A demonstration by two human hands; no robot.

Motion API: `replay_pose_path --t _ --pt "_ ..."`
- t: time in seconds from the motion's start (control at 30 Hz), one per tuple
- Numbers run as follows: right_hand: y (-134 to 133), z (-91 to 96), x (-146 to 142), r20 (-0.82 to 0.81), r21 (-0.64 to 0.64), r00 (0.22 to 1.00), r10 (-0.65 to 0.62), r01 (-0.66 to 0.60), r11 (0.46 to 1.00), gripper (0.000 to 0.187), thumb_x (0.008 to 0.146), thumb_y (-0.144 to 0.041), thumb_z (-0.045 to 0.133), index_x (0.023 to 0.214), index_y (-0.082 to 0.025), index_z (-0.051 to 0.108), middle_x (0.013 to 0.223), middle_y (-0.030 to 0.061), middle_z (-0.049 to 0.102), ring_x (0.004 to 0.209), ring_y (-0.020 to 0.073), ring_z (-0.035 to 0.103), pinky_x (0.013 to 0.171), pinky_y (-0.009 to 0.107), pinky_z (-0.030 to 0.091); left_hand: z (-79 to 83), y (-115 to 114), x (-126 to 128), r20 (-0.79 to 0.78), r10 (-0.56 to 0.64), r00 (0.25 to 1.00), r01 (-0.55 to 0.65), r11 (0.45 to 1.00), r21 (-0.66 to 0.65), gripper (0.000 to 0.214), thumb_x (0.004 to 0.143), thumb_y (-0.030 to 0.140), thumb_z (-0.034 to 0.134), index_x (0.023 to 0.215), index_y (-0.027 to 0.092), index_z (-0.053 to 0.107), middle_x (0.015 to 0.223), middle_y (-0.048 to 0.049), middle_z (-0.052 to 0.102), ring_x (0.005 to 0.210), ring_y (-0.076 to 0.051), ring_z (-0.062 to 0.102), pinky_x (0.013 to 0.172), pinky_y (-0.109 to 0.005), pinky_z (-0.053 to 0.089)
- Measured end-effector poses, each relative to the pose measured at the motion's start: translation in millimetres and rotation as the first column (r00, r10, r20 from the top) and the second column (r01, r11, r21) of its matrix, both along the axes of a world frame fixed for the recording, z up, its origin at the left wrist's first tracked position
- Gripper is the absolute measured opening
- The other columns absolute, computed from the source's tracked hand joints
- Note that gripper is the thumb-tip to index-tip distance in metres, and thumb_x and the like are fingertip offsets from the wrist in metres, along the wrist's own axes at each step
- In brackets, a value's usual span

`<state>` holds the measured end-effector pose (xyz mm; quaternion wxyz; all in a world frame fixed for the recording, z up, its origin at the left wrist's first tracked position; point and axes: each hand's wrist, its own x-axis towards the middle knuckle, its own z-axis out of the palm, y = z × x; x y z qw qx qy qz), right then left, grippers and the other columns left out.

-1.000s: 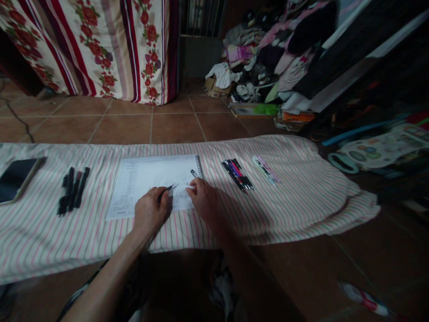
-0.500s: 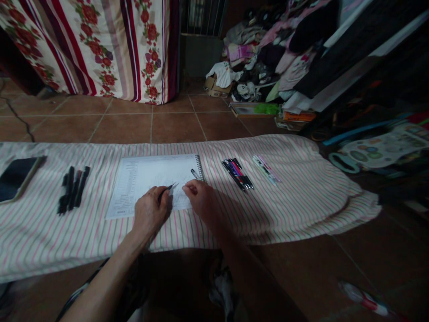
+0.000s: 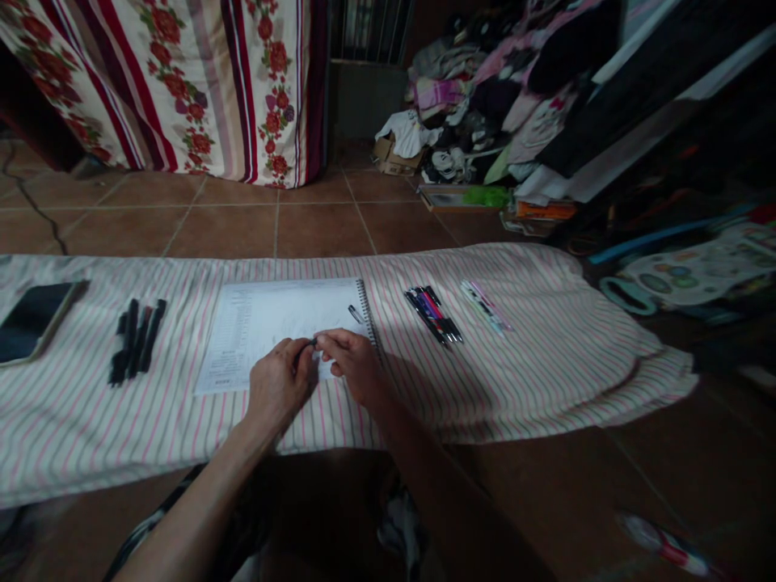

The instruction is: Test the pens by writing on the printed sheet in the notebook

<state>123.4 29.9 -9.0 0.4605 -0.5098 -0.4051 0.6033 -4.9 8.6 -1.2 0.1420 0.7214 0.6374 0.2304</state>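
Note:
My left hand (image 3: 280, 378) is closed around a dark pen (image 3: 314, 341), whose end points to the right. The fingers of my right hand (image 3: 352, 356) pinch at that end, meeting the left fingertips; whatever small part they hold is hidden. Both hands are over the lower right of a spiral notebook (image 3: 291, 303) with a white page, printed lines on its left side and faint marks in the middle. A short black and silver pen piece (image 3: 356, 314) lies on the page near the spiral binding, just beyond my right hand.
On the striped cloth (image 3: 546, 347) lie a phone (image 3: 36, 322), several black pens (image 3: 138, 339), a bundle of dark and coloured pens (image 3: 432, 315) and several pastel pens (image 3: 485, 307). Past the tiled floor hang a floral curtain (image 3: 206, 89) and heaped clothes (image 3: 473, 97).
My right hand has moved left, bringing its pinched fingers from a short gap away to the pen's end. My left hand still holds the pen. The view has shifted slightly.

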Motion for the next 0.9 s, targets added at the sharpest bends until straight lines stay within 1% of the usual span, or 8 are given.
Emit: replay_pose_path --t 0.1,0.23,0.43,0.67,0.77,0.9 --pt "-0.2 -2.1 0.3 -0.011 -0.002 1.0 -0.006 0.006 1.0 0.02 0.067 -0.035 0.063 0.073 -0.016 0.066 0.064 0.0 0.059 0.051 0.007 0.044 0.041 0.017 0.028 0.3 0.1 0.2 -0.009 -0.005 1.0 0.005 1.0 -0.003 0.032 0.09 0.03 0.037 0.1 0.018 0.065 0.086 -0.0056 0.067 0.079 -0.019 0.063 0.067 -0.027 0.044" --pt "-1.3 -1.1 0.9 -0.037 -0.003 0.999 -0.014 0.014 1.0 0.02 0.067 -0.035 0.064 0.072 -0.016 0.066 0.059 -0.0015 0.056 0.051 0.007 0.044 0.041 0.017 0.027 0.5 0.5 0.7 -0.008 -0.006 1.0 0.006 1.0 -0.008 0.032 0.09 0.03 0.037 0.1 0.017 0.064 0.087 -0.0061 0.068 0.081 -0.019 0.063 0.069 -0.027 0.045" --pt "-2.4 2.9 2.0 -0.045 0.013 0.999 -0.021 0.021 1.0 0.022 0.067 -0.037 0.064 0.073 -0.016 0.068 0.068 0.0013 0.061 0.058 0.0086 0.048 0.043 0.018 0.029 -1.9 1.0 0.1 0.003 -0.007 1.0 0.007 1.0 0.005 0.032 0.091 0.031 0.036 0.099 0.018 0.064 0.088 -0.0057 0.068 0.084 -0.019 0.064 0.07 -0.027 0.045" --pt "-1.1 6.1 3.3 -0.048 -0.004 0.995 -0.093 0.092 0.996 0.022 0.065 -0.036 0.066 0.072 -0.015 0.068 0.068 0.0023 0.063 0.058 0.0086 0.049 0.042 0.017 0.03 -0.2 0.6 -0.3 -0.002 -0.006 1.0 0.006 1.0 -0.008 0.033 0.09 0.031 0.036 0.099 0.017 0.065 0.088 -0.0064 0.068 0.08 -0.019 0.063 0.069 -0.028 0.045" --pt "0.5 4.2 3.9 -0.057 -0.005 0.993 -0.105 0.105 0.994 0.022 0.064 -0.035 0.066 0.073 -0.015 0.068 0.068 0.0025 0.064 0.056 0.0085 0.048 0.042 0.017 0.03 -0.3 0.5 -0.1 -0.007 0.002 1.0 -0.002 1.0 -0.013 0.033 0.09 0.031 0.037 0.099 0.018 0.065 0.088 -0.0059 0.068 0.08 -0.019 0.063 0.069 -0.027 0.045" --pt "3.4 -0.6 6.6 -0.038 0.015 0.991 -0.126 0.126 0.992 0.024 0.066 -0.038 0.066 0.073 -0.015 0.068 0.069 0.003 0.064 0.055 0.0077 0.047 0.04 0.016 0.029 -0.7 0.4 -1.2 -0.014 -0.011 1.0 0.011 1.0 -0.014 0.032 0.09 0.031 0.037 0.099 0.018 0.065 0.088 -0.0056 0.068 0.081 -0.019 0.063 0.069 -0.027 0.045"
